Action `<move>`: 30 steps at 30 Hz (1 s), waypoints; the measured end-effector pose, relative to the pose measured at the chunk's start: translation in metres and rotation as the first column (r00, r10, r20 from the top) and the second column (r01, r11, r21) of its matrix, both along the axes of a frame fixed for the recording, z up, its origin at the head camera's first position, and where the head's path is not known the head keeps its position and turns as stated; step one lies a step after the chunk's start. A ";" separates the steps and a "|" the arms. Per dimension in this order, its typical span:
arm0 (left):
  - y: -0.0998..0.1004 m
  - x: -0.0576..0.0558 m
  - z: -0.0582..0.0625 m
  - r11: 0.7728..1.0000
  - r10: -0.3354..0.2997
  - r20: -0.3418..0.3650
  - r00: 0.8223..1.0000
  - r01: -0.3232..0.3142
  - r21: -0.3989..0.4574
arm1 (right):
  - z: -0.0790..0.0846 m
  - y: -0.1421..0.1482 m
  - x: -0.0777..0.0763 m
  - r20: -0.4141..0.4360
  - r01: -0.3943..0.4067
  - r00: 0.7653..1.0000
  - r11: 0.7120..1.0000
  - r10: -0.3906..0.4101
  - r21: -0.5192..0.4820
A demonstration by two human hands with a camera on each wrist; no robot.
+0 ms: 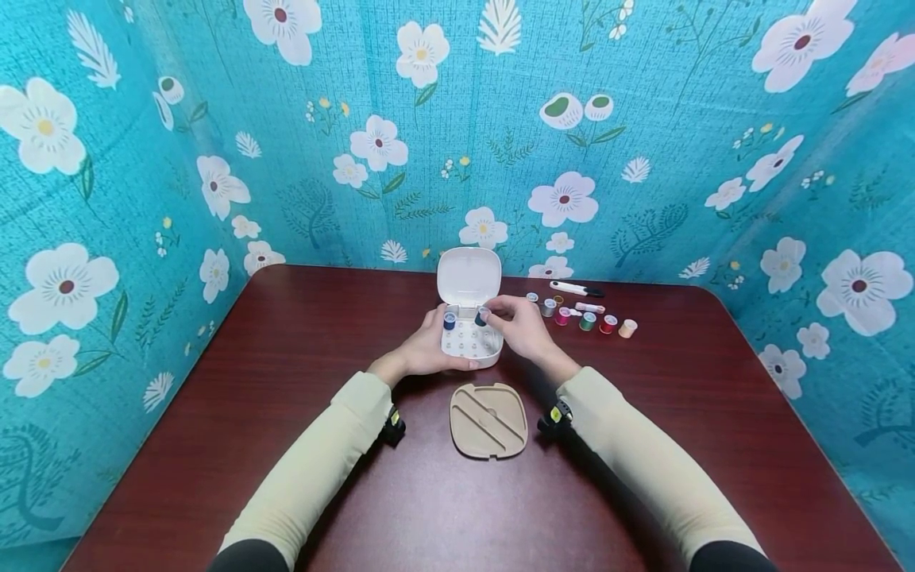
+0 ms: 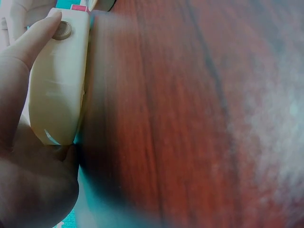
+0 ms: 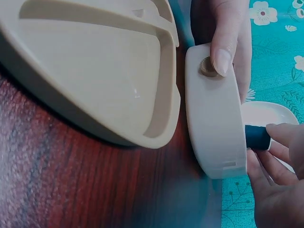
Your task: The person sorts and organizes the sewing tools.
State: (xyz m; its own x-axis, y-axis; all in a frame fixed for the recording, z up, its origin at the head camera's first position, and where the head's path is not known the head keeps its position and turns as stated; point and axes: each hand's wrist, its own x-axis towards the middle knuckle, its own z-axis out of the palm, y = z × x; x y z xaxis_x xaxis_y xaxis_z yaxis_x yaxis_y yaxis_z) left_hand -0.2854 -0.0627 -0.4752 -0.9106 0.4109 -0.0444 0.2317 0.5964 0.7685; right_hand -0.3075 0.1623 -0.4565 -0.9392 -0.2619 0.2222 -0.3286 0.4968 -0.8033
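My left hand (image 1: 423, 348) grips the left side of a white sewing box (image 1: 489, 361), its thumb along the front wall. In the right wrist view that thumb lies by a round brown button on the box (image 3: 211, 123). The lid (image 1: 469, 274) stands open at the back, and rows of small pegs show inside. A dark blue thread spool (image 1: 449, 321) stands in the back left corner. My right hand (image 1: 527, 327) pinches a dark teal thread spool (image 3: 257, 137) between thumb and fingers, upright at the back right of the pegs.
A beige divided tray insert (image 1: 489, 421) lies on the table in front of the box. To the right are several thread spools, among them a green one (image 1: 588, 321) and a red one (image 1: 608, 324). A white-and-black tool (image 1: 572, 287) lies behind them.
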 end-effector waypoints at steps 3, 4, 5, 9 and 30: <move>0.000 0.000 -0.001 1.000 0.001 -0.002 1.000 -0.001 -0.001 | 0.000 -0.002 0.000 -0.020 -0.007 1.000 1.000 0.007 0.011; 0.000 0.000 -0.002 1.000 0.001 -0.002 1.000 -0.001 -0.001 | 0.000 -0.003 0.000 -0.023 -0.010 1.000 1.000 0.010 0.013; 0.000 0.000 -0.002 1.000 0.001 -0.002 1.000 -0.001 -0.001 | 0.000 -0.004 -0.001 -0.024 -0.012 1.000 1.000 0.012 0.017; 0.000 0.001 -0.001 1.000 0.003 -0.003 1.000 -0.003 0.010 | 0.001 -0.007 -0.002 -0.021 -0.020 1.000 0.999 0.020 0.031; -0.001 -0.001 -0.002 1.000 -0.010 -0.017 1.000 0.010 -0.002 | 0.004 -0.020 -0.009 -0.020 -0.048 0.998 0.980 0.053 0.195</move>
